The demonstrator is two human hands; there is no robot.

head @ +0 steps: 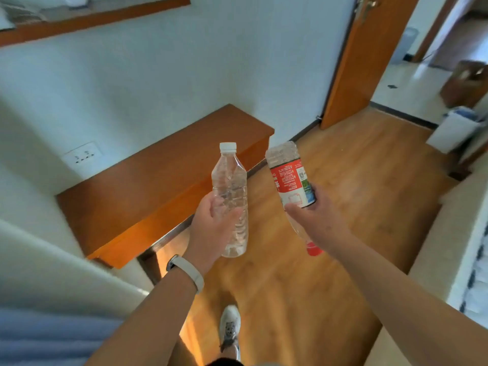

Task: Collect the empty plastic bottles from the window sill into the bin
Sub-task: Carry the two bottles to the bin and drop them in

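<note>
The clear bottle [230,186] is held over wood flooring [356,207] beside a ledge [158,170].

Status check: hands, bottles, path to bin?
Left hand grips clear bottle, upright. Right hand grips red-label bottle, cap down. White bin ahead right, no obstacle seen.

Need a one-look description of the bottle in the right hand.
Over the wooden floor at frame centre, two hands each hold a plastic bottle. The right hand grips the labelled bottle. Unlike the bare clear bottle in the left hand, it has a red label and points its red cap downward.
</note>
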